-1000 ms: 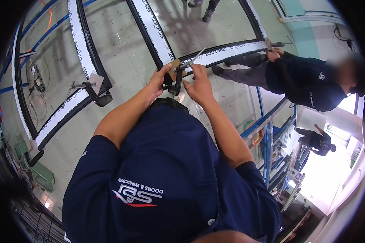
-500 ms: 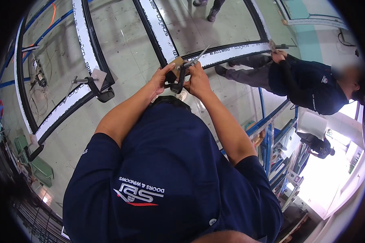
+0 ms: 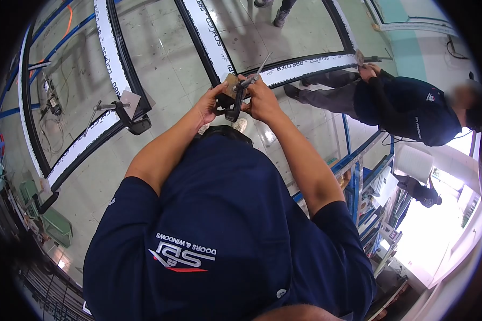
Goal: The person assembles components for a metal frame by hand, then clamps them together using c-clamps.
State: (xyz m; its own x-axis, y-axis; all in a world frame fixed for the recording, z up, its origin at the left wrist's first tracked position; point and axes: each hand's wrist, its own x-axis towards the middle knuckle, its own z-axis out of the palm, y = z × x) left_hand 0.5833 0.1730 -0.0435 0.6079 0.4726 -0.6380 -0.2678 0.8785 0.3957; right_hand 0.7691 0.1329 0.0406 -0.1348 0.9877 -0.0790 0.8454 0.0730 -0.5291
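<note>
Now pinching bar [image 3: 264, 64], tipped steeper than before, in right hand [image 3: 262, 100], likely turning clamp [image 3: 238, 100]; holding block [image 3: 231, 83] in half-curled left hand [image 3: 209, 106].

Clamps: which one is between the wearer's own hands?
The centre clamp at the tan block, between left hand and right hand. The two left clamps have no hands on them; the far-right clamp is by a co-worker's hands.
</note>
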